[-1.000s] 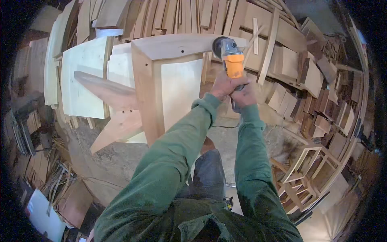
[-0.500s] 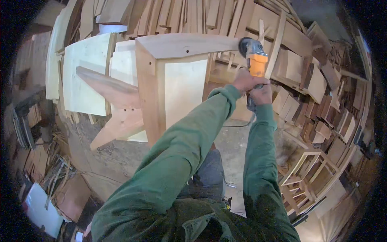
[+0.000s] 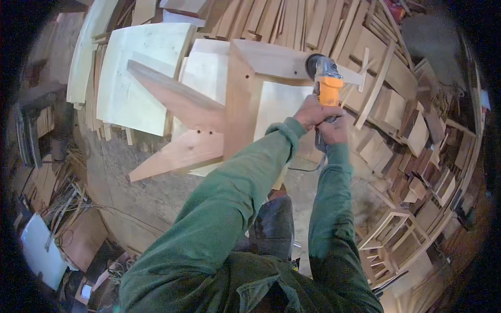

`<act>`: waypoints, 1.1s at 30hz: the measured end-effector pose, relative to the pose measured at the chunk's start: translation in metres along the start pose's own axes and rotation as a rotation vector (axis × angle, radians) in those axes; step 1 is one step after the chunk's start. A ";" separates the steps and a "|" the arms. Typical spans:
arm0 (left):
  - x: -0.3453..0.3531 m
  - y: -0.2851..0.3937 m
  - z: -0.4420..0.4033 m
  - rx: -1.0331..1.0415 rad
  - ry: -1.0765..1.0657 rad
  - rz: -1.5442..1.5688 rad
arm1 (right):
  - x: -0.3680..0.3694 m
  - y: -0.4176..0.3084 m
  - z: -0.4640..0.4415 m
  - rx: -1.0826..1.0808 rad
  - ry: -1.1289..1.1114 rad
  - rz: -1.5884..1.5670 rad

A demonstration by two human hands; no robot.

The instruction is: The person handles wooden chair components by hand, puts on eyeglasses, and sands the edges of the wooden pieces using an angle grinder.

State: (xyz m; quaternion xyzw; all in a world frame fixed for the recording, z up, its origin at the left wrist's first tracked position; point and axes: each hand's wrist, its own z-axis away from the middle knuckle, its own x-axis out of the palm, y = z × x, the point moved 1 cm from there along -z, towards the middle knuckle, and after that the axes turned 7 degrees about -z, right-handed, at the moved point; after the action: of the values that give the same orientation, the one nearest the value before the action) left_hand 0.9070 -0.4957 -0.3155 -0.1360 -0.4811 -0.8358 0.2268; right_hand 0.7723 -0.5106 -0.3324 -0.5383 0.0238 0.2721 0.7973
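Observation:
An orange and grey angle grinder (image 3: pixel 329 89) with a dark round disc is gripped in both of my hands. My left hand (image 3: pixel 313 111) wraps round its body just behind the orange housing. My right hand (image 3: pixel 334 130) is closed round the rear handle, close against the left. At the front, the disc meets the top board (image 3: pixel 276 58) of an angled wooden assembly; exact contact is hard to see. Part of that board extends right, beyond the grinder. An upright piece (image 3: pixel 239 101) joins it to pointed, leg-like pieces (image 3: pixel 180 151) with dark holes. A cord trails from the grinder's rear.
Pale panels (image 3: pixel 141 78) lie beneath and left of the assembly. Stacked boards (image 3: pixel 292 21) fill the far side, and cut wood blocks (image 3: pixel 412 135) crowd the right. A small wooden frame (image 3: pixel 391 240) stands at lower right. Scraps and a white sheet (image 3: pixel 42 253) lie at lower left.
The grinder has moved inward along the top board, from its right tip toward the upright joint. The wooden assembly now appears farther right in view. Both hands keep their hold.

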 end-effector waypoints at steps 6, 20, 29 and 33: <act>-0.056 0.024 0.026 0.016 0.054 0.012 | 0.065 -0.054 0.010 0.006 -0.067 -0.043; -0.159 0.065 0.067 0.111 0.297 -0.022 | 0.165 -0.146 0.016 0.013 -0.203 0.270; -0.122 0.033 0.095 0.119 0.232 -0.050 | 0.130 -0.056 0.033 -0.009 -0.198 0.143; -0.093 0.013 0.113 0.146 0.272 0.009 | 0.103 -0.036 0.062 -0.032 -0.221 0.173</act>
State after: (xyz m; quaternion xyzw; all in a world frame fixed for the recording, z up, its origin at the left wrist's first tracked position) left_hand 0.9945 -0.3809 -0.2905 -0.0069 -0.5047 -0.8083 0.3030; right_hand 0.8607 -0.4250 -0.3098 -0.5138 -0.0223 0.3979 0.7597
